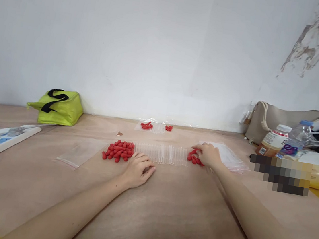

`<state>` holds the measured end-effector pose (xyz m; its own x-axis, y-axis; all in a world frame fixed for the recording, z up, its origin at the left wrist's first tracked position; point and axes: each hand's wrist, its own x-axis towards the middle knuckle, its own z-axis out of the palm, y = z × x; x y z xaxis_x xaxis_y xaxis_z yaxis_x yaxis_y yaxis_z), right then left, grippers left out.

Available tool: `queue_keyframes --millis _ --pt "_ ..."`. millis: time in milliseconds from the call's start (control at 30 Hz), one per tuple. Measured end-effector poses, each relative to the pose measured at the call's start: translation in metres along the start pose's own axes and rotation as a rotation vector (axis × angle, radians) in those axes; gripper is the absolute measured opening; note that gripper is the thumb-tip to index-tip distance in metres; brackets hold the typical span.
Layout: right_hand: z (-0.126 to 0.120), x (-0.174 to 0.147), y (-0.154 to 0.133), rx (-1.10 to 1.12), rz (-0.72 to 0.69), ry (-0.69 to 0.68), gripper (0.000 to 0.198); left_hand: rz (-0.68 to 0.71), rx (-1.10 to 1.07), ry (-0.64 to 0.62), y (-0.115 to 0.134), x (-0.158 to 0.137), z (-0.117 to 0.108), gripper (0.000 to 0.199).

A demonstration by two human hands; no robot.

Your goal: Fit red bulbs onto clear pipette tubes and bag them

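The left hand is resting beside the larger pile of red bulbs, the right hand overlapping the smaller pile; whether either hand's fingers are clamping anything cannot be told. Clear tubes are lying in a row between the piles.

Left forearm and right forearm, both left bare.

A slim outline, gently tapered toward the wrist, is shown by each, and the parts above are cut off at the lower edge of the view. The left forearm is marked by a small spot near the wrist and a fainter speck farther back. The left grip is likewise uncovered, formed of slender fingers and a tapered thumb. The right grip is bare too, its fingers partly hidden; fingernails are too small to be made out.
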<state>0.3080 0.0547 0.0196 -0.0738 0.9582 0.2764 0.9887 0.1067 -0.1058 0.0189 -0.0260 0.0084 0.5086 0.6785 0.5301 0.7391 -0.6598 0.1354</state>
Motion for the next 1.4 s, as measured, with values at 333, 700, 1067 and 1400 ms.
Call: queue_keyframes --millis 333,700,1067,1400 --pt "-0.004 0.023 0.0 -0.18 -0.331 -0.095 0.021 -0.113 0.025 0.109 -0.002 -0.003 0.003 0.01" --pt "-0.022 0.012 -0.008 -0.225 -0.375 0.083 0.016 -0.494 0.012 -0.178 -0.01 0.058 -0.004 0.02" --pt "0.002 -0.071 -0.073 0.02 -0.56 0.336 0.009 -0.756 0.164 -0.207 -0.005 0.103 0.027 0.032" --pt "0.008 -0.069 -0.074 0.105 -0.575 0.328 0.008 -0.78 0.179 -0.405 -0.007 0.113 0.031 0.027"
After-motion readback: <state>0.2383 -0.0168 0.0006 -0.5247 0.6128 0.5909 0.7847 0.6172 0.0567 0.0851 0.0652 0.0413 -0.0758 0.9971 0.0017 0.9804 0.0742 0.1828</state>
